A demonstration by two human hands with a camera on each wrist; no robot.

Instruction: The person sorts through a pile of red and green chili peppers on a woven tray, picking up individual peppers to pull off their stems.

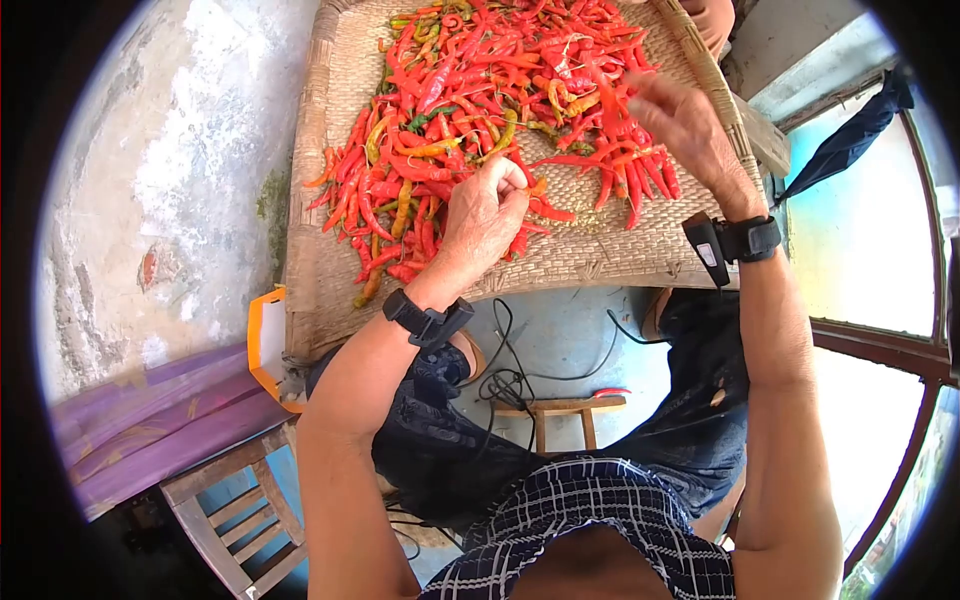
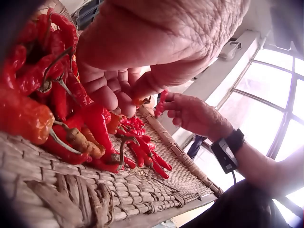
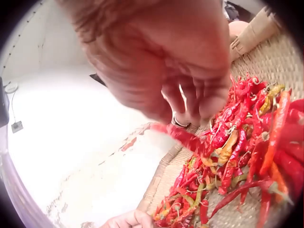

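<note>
Red chillies (image 1: 480, 90), with a few yellow and green ones mixed in, lie heaped across a big woven tray (image 1: 330, 270), the pile thickest toward its far edge and thinning to bare weave along the near edge. The left hand (image 1: 487, 215) sits low at the near fringe of the heap, fingers curled in tight and pinching something small at the tips; what it pinches is too hidden to name, though the left wrist view shows the fingertips bunched together right above the chillies. Over by the right edge of the tray, the right hand (image 1: 680, 125) is lifted above the pile, fingers bent around a single red chilli (image 3: 183, 137) that hangs from the fingertips, clear of the heap below. A ring shows on one finger there. Both wrists wear black camera bands. Beyond the tray's far edge another person's hand (image 3: 126, 219) rests. Under the tray, a small wooden stool (image 1: 560, 412) and black cables (image 1: 510, 375) lie on the floor.
</note>
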